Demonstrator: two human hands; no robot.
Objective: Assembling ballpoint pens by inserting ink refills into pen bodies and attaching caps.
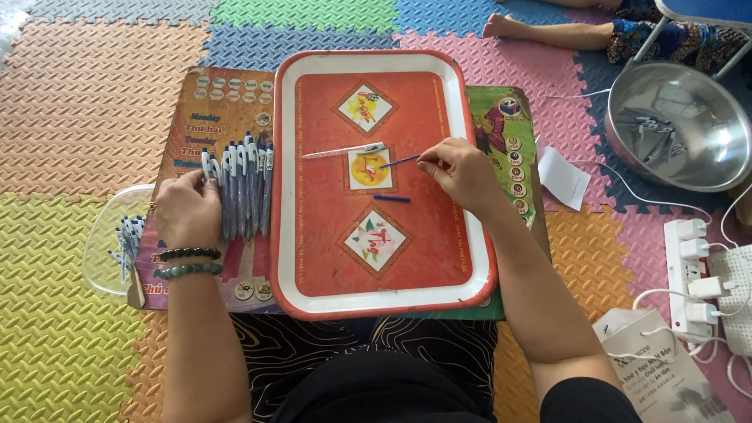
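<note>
A floor of interlocking foam mats (pixel 78 117) in orange, yellow, green, blue and pink fills the frame. At centre lies a red tray (pixel 313 235) with a white rim. The right hand (pixel 458 172) pinches a thin blue refill (pixel 399 161) between its fingers above the tray; a white pen barrel (pixel 345 150) lies just beside it. The left hand (pixel 186 210), fingers curled, rests against a row of pens (pixel 243 188) left of the tray. A steel bowl (pixel 705 149) sits at upper right.
</note>
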